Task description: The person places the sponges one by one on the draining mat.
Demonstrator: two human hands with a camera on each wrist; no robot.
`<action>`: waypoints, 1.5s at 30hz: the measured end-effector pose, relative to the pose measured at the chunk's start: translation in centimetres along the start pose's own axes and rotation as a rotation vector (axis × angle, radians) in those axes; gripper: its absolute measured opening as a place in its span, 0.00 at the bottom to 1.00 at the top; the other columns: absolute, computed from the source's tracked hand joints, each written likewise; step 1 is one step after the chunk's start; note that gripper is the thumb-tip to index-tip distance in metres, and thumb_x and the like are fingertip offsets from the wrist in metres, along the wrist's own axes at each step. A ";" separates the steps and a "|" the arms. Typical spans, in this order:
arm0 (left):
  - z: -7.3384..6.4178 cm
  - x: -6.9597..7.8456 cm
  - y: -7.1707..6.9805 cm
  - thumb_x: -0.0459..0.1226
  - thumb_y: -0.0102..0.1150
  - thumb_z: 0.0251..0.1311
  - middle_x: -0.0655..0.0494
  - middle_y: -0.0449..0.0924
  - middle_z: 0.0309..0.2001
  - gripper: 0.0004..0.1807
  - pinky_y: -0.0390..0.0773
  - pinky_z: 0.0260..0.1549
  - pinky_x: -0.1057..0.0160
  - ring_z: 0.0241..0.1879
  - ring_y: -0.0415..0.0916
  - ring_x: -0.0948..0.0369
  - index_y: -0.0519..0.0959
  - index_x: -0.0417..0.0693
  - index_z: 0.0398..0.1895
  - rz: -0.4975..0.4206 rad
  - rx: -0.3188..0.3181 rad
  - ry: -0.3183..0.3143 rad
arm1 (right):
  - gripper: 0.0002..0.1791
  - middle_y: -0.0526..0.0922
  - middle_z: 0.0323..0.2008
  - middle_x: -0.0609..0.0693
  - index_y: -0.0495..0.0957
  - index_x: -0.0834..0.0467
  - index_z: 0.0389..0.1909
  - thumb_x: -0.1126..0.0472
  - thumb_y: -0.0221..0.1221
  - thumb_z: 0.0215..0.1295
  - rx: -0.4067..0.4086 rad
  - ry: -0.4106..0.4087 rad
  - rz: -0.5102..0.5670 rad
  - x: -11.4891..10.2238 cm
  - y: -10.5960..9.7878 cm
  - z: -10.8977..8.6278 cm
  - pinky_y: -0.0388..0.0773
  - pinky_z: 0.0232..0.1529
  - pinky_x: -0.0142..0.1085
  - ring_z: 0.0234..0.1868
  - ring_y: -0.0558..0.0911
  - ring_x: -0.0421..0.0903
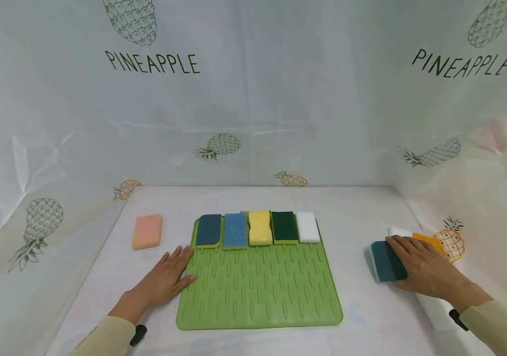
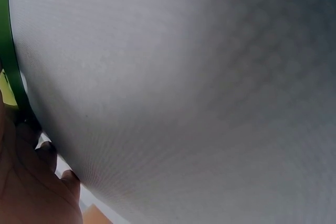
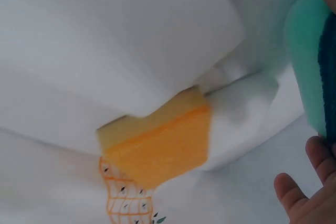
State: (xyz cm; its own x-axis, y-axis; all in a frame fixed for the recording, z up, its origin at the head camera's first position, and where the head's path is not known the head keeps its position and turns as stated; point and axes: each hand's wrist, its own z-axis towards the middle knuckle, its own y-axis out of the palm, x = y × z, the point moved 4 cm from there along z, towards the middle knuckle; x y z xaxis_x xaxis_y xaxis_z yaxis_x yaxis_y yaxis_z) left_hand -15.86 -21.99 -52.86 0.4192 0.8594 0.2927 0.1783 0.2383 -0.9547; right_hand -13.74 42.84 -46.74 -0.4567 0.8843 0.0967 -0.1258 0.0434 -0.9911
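My right hand (image 1: 427,264) grips a dark blue scouring sponge (image 1: 387,262) to the right of the green mat (image 1: 260,289). In the right wrist view the sponge's teal foam side (image 3: 307,61) shows between thumb and fingers. Flat on the table, my left hand (image 1: 164,279) has its fingers spread and touches the mat's left edge. Along the mat's far edge lie a navy sponge (image 1: 209,230), a blue sponge (image 1: 234,230), a wavy yellow sponge (image 1: 260,228), a dark green sponge (image 1: 285,227) and a white sponge (image 1: 308,227), side by side.
Left of the mat lies a pink sponge (image 1: 147,231). Beyond my right hand are an orange sponge (image 3: 163,145) and another white sponge (image 3: 241,119). Beneath the right forearm is a flat white thing (image 1: 436,311). Pineapple-printed sheeting (image 1: 316,113) stands behind the table and at both sides.
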 end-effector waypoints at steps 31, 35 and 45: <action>-0.1 -0.5 -0.5 0.56 0.53 0.78 0.42 0.56 0.83 0.44 0.51 0.79 0.34 0.83 0.51 0.40 0.55 0.41 0.85 -0.049 -0.036 -0.009 | 0.64 0.79 0.62 0.64 0.69 0.67 0.74 0.20 0.67 0.52 0.265 -0.144 0.016 -22.1 -0.8 15.6 0.79 0.59 0.57 0.60 0.79 0.62; -0.2 -0.4 -0.4 0.57 0.51 0.79 0.41 0.57 0.83 0.43 0.52 0.79 0.33 0.82 0.52 0.40 0.55 0.41 0.85 -0.035 -0.035 0.002 | 0.65 0.79 0.64 0.62 0.68 0.66 0.75 0.18 0.65 0.53 0.219 -0.193 0.030 -26.1 -0.9 16.5 0.78 0.61 0.55 0.62 0.79 0.59; -0.3 -0.3 -0.7 0.56 0.53 0.79 0.40 0.57 0.82 0.43 0.52 0.78 0.32 0.82 0.52 0.39 0.55 0.40 0.84 -0.043 -0.015 0.012 | 0.64 0.78 0.67 0.56 0.66 0.62 0.77 0.13 0.53 0.56 0.112 -0.309 -0.048 -34.1 -0.2 18.1 0.78 0.62 0.48 0.66 0.77 0.52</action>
State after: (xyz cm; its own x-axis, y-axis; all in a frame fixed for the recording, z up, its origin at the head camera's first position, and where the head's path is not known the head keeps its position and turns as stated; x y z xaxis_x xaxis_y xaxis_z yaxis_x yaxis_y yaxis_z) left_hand -15.89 -22.56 -52.27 0.4219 0.8430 0.3338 0.2098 0.2674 -0.9405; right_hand -14.09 4.20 -48.18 -0.6913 0.6988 0.1835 -0.2421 0.0153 -0.9701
